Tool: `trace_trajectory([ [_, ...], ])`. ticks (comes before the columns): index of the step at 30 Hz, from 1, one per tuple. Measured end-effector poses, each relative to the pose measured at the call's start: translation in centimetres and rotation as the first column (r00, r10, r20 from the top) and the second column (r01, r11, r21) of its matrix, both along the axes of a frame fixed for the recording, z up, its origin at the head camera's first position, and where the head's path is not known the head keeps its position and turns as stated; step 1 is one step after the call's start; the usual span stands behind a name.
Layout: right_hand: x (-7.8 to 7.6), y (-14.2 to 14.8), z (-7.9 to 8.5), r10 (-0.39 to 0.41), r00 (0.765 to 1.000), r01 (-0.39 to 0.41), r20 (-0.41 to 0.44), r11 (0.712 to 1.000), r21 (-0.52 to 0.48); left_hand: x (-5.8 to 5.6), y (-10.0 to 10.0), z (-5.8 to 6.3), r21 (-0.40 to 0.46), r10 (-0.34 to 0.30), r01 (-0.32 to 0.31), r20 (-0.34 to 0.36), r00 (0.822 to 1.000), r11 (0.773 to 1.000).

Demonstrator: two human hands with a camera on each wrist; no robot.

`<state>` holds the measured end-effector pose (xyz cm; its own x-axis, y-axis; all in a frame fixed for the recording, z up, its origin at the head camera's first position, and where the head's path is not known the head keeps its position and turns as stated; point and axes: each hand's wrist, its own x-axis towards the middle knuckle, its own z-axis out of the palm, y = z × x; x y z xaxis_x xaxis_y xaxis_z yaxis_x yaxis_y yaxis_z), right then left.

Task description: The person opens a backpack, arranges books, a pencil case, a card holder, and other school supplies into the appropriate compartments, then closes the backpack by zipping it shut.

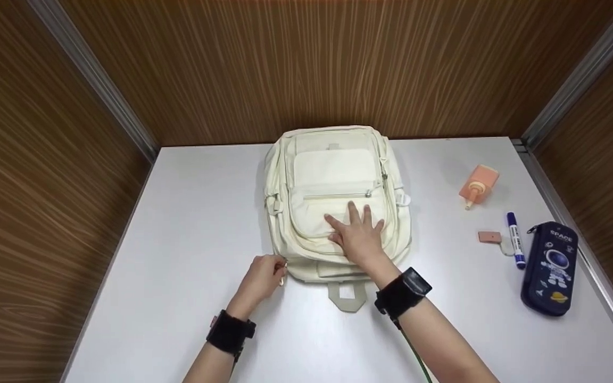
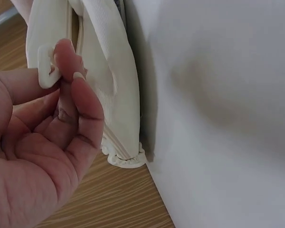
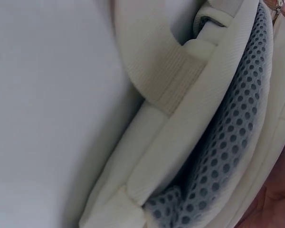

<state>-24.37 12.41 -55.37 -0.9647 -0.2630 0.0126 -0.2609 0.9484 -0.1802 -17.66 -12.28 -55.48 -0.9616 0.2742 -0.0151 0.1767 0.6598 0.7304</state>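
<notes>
A cream backpack (image 1: 334,167) lies on the white table with its front pockets up and its carry handle (image 1: 347,304) towards me. At its near left corner, my left hand (image 1: 261,274) pinches a small off-white zipper pull (image 2: 42,71) between thumb and fingers. My right hand (image 1: 362,242) rests on the lower front pocket, fingers spread. In the right wrist view, grey mesh (image 3: 232,137) shows along the bag's edge beside the webbing handle, and only part of the right hand appears at the right edge.
On the right of the table lie an orange pump bottle (image 1: 479,183), a blue marker (image 1: 516,239), a pinkish USB stick (image 1: 489,237) with a pale cap, and a dark blue pencil case (image 1: 550,268) with a space print. Wood-grain panels (image 1: 328,69) stand around the table.
</notes>
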Motion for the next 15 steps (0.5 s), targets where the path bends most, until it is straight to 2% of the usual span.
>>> trace_trajectory([
  [2, 0.5, -0.4, 0.2, 0.004, 0.999, -0.005, -0.033, 0.999, -0.032, 0.1, 0.1, -0.2, 0.000, 0.022, -0.022, -0.018, 1.000, 1.000],
  [5, 1.5, -1.5, 0.6, 0.061, 0.985, -0.083, -0.164, 0.988, -0.131, 0.4, 0.2, -0.2, 0.003, 0.076, -0.076, -0.025, 0.997, 0.997],
  [7, 2.4, -2.6, 1.0, 0.151, 0.952, -0.205, -0.265, 0.960, -0.191, 0.6, 0.3, -0.1, 0.002, 0.122, -0.122, -0.036, 0.992, 0.993],
  [9, 3.2, -3.7, 1.3, 0.277, 0.901, -0.355, -0.333, 0.913, -0.201, 0.8, 0.4, 0.2, 0.002, 0.167, -0.167, -0.055, 0.984, 0.986],
  [12, 4.1, -5.2, 1.3, 0.446, 0.833, -0.511, -0.327, 0.847, -0.148, 1.0, 0.6, 0.6, -0.019, 0.209, -0.213, -0.130, 0.969, 0.977],
  [14, 4.4, -5.9, 1.0, 0.509, 0.805, -0.557, -0.305, 0.825, -0.092, 1.1, 0.8, 0.9, -0.051, 0.226, -0.239, -0.179, 0.957, 0.970],
  [15, 4.4, -6.2, 0.8, 0.524, 0.798, -0.565, -0.298, 0.823, -0.066, 1.2, 0.9, 1.1, -0.070, 0.235, -0.253, -0.200, 0.951, 0.965],
])
